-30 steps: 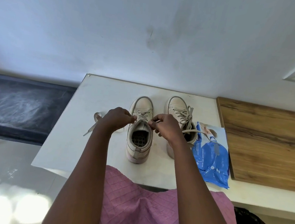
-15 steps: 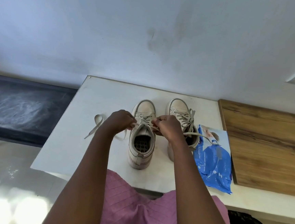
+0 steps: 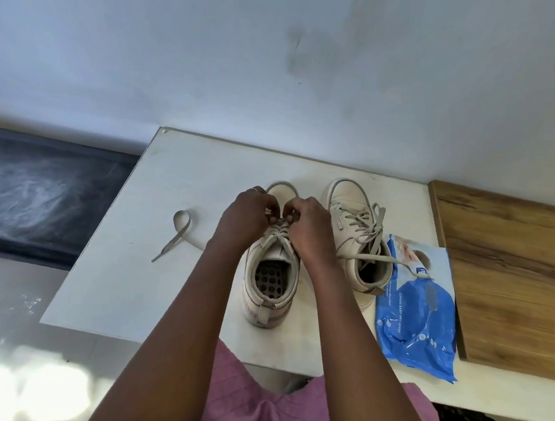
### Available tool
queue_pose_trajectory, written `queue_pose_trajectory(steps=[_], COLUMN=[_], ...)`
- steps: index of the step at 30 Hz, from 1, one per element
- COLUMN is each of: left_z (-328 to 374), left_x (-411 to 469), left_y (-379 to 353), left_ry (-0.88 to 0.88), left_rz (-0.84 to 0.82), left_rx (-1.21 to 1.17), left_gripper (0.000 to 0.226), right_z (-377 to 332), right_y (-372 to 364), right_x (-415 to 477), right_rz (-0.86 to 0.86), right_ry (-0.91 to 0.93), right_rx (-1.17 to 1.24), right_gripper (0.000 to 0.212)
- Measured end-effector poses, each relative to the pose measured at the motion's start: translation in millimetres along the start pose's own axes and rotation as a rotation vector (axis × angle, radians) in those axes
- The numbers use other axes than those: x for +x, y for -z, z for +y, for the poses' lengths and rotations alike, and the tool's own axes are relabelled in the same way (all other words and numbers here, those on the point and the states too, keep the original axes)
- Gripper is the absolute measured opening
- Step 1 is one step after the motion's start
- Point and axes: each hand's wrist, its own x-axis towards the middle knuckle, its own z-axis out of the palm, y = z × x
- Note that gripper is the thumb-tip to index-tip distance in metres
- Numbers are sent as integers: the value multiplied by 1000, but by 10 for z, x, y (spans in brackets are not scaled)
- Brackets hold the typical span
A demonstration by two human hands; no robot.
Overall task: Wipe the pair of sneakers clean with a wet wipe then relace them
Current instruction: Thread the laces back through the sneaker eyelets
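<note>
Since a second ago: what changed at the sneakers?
The left hand and right hand moved along the left sneaker toward its toe, still pinching its lace. Unmoved: both shoes, including the right sneaker, the loose lace end and the wipes pack.

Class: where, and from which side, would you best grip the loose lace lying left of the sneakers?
Pinch the loose lace near its free tip, from above on the left; it lies flat on the table, tip pointing away from the sneaker.

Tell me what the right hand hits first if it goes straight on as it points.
The right hand would probably meet the toe cap of the sneaker under it first, though depth is unclear.
</note>
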Motion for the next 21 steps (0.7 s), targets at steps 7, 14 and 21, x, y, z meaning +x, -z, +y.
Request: queue_pose_trajectory(steps=[7,14,21], left_z=[42,-10,-82], left_x=[9,4,-76], left_y=[-25,96,211], left_ry=[-55,37,96], left_rz=[-123,-60,-163], left_rx=[100,-71,-226], left_gripper=[27,17,19], right_z=[-2,79,84], right_y=[38,165,91], right_x=[38,-48,-72], right_rz=[-94,-37,-25], right_ry=[-69,-114,26], right_rx=[82,286,126], right_gripper=[23,25,23])
